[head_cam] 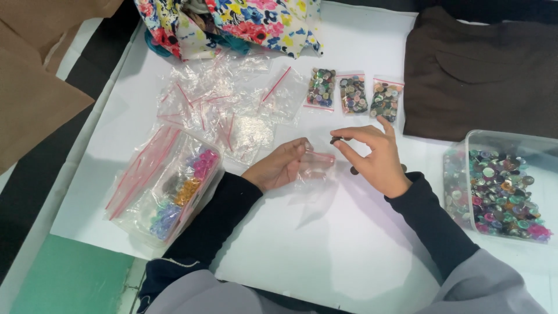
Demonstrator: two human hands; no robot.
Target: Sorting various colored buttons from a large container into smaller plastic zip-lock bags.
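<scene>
left hand [279, 166] fingers hold small clear bag [317, 163] | right hand [375, 154] fingers pinch dark button [336, 140] | beyond bag: three filled bags [353, 93] | right: button tub [500, 186] | left: empty bags [221, 107] | bare counter [325, 250] nearer

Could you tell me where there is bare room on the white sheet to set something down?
Free: the near strip between the sleeves; the gap between right hand and tub. Crowded: empty bags and filled bags beyond the left hand.
</scene>
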